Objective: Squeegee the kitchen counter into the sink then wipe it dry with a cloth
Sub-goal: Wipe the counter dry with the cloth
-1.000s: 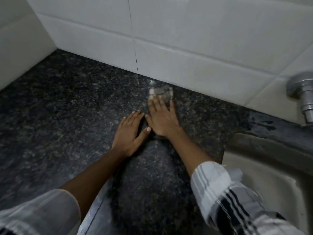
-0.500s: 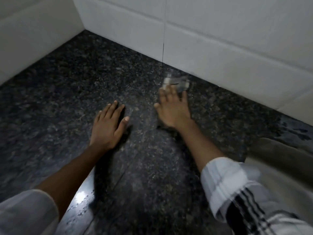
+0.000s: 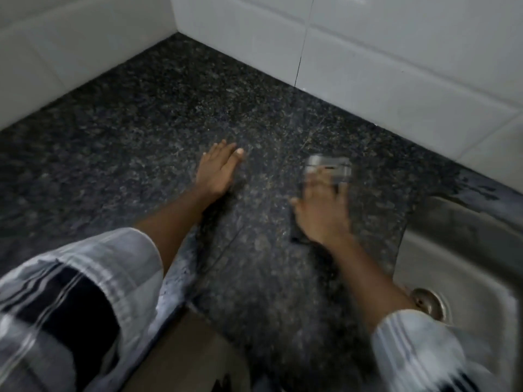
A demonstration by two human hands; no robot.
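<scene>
The dark speckled granite counter point(image 3: 147, 142) fills the middle of the view. My right hand point(image 3: 322, 210) presses a small grey-silver wiping pad point(image 3: 329, 166) flat under its fingertips; the hand and pad are motion-blurred. My left hand point(image 3: 218, 168) lies flat on the counter, fingers together, holding nothing, a hand's width to the left of the right one. The steel sink point(image 3: 458, 250) sits at the right, its drain point(image 3: 427, 304) showing beside my right sleeve.
White tiled walls point(image 3: 396, 66) meet in a corner at the back left. A wet patch point(image 3: 475, 190) darkens the counter behind the sink. The counter's front edge point(image 3: 181, 281) runs under my left forearm, with brown floor below.
My hands have spread apart: the right one slid the pad toward me and toward the sink, the left stays flat. The view has swung left and down, showing the corner and the sink drain.
</scene>
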